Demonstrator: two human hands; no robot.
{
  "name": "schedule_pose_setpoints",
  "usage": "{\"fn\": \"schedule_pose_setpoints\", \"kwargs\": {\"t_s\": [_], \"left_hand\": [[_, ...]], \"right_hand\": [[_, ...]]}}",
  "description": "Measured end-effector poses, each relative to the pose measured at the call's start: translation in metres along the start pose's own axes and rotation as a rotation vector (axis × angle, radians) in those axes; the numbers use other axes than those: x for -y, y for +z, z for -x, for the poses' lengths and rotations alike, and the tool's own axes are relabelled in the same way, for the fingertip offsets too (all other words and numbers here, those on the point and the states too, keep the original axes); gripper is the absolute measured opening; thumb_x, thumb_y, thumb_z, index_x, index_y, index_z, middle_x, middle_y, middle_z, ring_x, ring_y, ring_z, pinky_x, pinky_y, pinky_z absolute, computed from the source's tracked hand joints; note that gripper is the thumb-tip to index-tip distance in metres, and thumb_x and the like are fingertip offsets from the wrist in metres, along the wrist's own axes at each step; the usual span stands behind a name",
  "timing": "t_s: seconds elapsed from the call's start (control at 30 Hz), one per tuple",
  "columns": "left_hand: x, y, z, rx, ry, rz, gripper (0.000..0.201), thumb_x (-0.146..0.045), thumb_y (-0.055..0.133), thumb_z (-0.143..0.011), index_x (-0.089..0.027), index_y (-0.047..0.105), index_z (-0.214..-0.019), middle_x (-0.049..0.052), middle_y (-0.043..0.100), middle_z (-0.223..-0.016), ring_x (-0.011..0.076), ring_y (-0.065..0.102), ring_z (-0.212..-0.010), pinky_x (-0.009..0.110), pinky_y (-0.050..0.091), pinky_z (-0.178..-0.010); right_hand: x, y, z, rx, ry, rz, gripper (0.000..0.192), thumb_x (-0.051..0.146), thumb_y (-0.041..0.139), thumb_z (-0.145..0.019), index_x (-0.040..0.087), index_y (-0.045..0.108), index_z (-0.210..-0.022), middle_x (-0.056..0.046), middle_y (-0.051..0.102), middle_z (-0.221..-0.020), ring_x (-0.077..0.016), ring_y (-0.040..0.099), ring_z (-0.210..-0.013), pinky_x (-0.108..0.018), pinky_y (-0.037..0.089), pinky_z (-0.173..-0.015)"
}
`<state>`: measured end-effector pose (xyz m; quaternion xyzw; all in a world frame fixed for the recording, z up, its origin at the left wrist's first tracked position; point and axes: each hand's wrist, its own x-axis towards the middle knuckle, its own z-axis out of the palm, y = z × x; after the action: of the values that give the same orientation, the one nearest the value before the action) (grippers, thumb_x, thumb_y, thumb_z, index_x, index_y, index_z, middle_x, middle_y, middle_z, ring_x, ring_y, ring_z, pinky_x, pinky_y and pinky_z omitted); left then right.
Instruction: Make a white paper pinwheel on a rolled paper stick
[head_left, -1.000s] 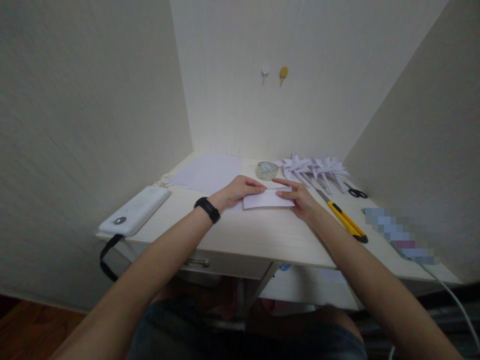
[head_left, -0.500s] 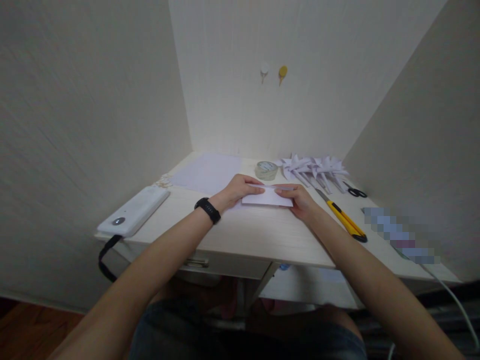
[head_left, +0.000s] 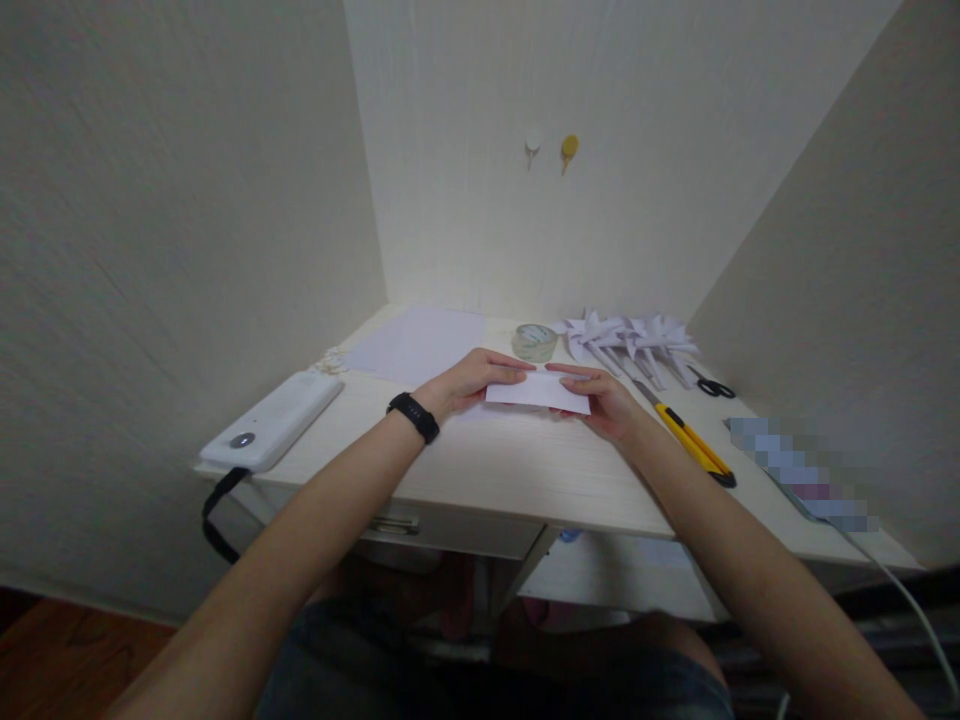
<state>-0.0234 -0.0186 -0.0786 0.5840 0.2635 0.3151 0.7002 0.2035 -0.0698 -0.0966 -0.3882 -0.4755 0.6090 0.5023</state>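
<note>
Two hands meet over a folded piece of white paper [head_left: 537, 392] at the middle of the desk [head_left: 525, 470], and that is the work in hand. Nearest the camera, both bare forearms reach forward; the left wrist wears a black band [head_left: 414, 416]. The left hand [head_left: 469, 380] lies on the paper's left end, fingers stretched over its top edge. The right hand [head_left: 607, 402] pinches the right end, fingertips on top and thumb seemingly beneath, so both hands are closed on the same sheet, nearly touching at its upper edge.

By the look of it, the paper is already folded into a narrow strip, and the fold is being pressed or adjusted. I judge the work to be early to midway: no blades or stick are formed on this piece yet.

The strip's long axis runs left to right across the desk, roughly parallel to the front edge, its right end a little nearer the camera. It appears slightly lifted on the right.

Left of the hands sits a white device [head_left: 271, 421] with a black strap. To the right lies a yellow utility knife [head_left: 694, 440]. Farther back are a flat sheet of paper [head_left: 420, 345], a roll of tape [head_left: 534, 341], finished paper pinwheels [head_left: 634, 335] and scissors [head_left: 712, 385].
</note>
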Motion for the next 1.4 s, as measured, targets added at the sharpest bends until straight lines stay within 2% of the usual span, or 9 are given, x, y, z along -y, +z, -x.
{"fn": "schedule_pose_setpoints", "kwargs": {"t_s": [0.37,0.6,0.77,0.8,0.97,1.07,1.2,1.33,1.4], "left_hand": [[0.0021,-0.0064,-0.0033,0.074,-0.042,0.031,0.031,-0.011,0.081,-0.068,-0.011,0.077,-0.099,0.013,0.076,-0.096,0.0157,0.068,-0.081,0.031,0.052,-0.082],[0.0018,-0.0062,-0.0027,0.005,-0.016,-0.036,0.025,-0.009,0.078,-0.071,-0.011,0.077,-0.096,0.012,0.076,-0.093,0.0135,0.066,-0.076,0.027,0.05,-0.075],[0.0028,-0.0046,-0.0029,-0.012,-0.025,-0.03,0.026,-0.008,0.077,-0.072,-0.011,0.077,-0.097,0.011,0.075,-0.09,0.0132,0.065,-0.073,0.028,0.05,-0.073],[0.0028,-0.0043,-0.0025,-0.005,-0.026,-0.031,0.026,-0.008,0.078,-0.071,-0.011,0.077,-0.097,0.011,0.075,-0.09,0.0132,0.065,-0.073,0.028,0.05,-0.073],[0.0006,-0.0041,-0.0004,0.017,-0.026,0.003,0.029,-0.009,0.079,-0.071,-0.011,0.077,-0.1,0.013,0.075,-0.095,0.0142,0.066,-0.076,0.029,0.051,-0.076],[-0.0001,-0.0057,-0.0016,0.011,-0.031,0.038,0.029,-0.006,0.076,-0.072,-0.012,0.077,-0.1,0.012,0.075,-0.096,0.0146,0.067,-0.077,0.029,0.051,-0.076],[0.0002,-0.0062,-0.0035,-0.014,-0.017,0.062,0.022,-0.002,0.074,-0.069,-0.009,0.077,-0.089,0.012,0.075,-0.089,0.0137,0.065,-0.073,0.028,0.051,-0.073],[0.0003,-0.0018,-0.0018,0.009,0.024,0.101,0.034,-0.007,0.076,-0.07,-0.012,0.075,-0.104,0.011,0.075,-0.093,0.0144,0.066,-0.076,0.029,0.05,-0.075],[0.0017,0.0011,-0.001,0.019,0.036,0.092,0.031,-0.016,0.078,-0.073,-0.012,0.075,-0.104,0.012,0.075,-0.096,0.0148,0.066,-0.079,0.029,0.049,-0.077]], "right_hand": [[0.0016,-0.0032,0.0014,0.004,0.015,0.021,0.028,0.017,0.075,-0.059,0.015,0.08,-0.087,-0.009,0.074,-0.071,-0.0216,0.068,-0.061,-0.031,0.052,-0.051],[-0.001,-0.0029,-0.0018,-0.085,-0.058,0.072,0.025,0.017,0.08,-0.055,0.017,0.08,-0.08,-0.006,0.074,-0.074,-0.016,0.061,-0.062,-0.028,0.048,-0.053],[-0.0047,-0.0015,-0.0023,-0.101,-0.061,0.049,0.049,0.018,0.083,-0.057,0.022,0.077,-0.105,-0.002,0.075,-0.079,-0.0144,0.062,-0.061,-0.03,0.048,-0.058],[-0.0051,-0.0018,-0.0025,-0.1,-0.054,0.049,0.049,0.018,0.084,-0.057,0.022,0.077,-0.105,-0.003,0.075,-0.08,-0.0149,0.063,-0.062,-0.031,0.049,-0.06],[-0.0024,-0.0035,-0.0033,-0.145,-0.052,0.045,0.025,0.014,0.082,-0.051,0.018,0.08,-0.076,-0.006,0.076,-0.079,-0.0186,0.064,-0.07,-0.033,0.051,-0.065],[0.0007,-0.003,-0.003,-0.15,-0.057,0.039,0.023,0.013,0.079,-0.05,0.019,0.079,-0.073,-0.005,0.075,-0.077,-0.0179,0.062,-0.068,-0.031,0.049,-0.059],[0.0008,-0.0034,-0.0032,-0.16,-0.069,0.036,0.021,0.014,0.077,-0.049,0.019,0.079,-0.07,-0.005,0.074,-0.072,-0.0174,0.06,-0.063,-0.031,0.048,-0.055],[-0.0029,-0.0062,-0.0038,-0.123,-0.094,0.079,0.021,0.015,0.079,-0.05,0.018,0.08,-0.071,-0.006,0.075,-0.074,-0.0188,0.062,-0.066,-0.032,0.048,-0.059],[-0.0051,-0.007,-0.0037,-0.101,-0.101,0.1,0.024,0.016,0.08,-0.051,0.019,0.08,-0.075,-0.007,0.075,-0.076,-0.0186,0.062,-0.067,-0.032,0.047,-0.061]]}}
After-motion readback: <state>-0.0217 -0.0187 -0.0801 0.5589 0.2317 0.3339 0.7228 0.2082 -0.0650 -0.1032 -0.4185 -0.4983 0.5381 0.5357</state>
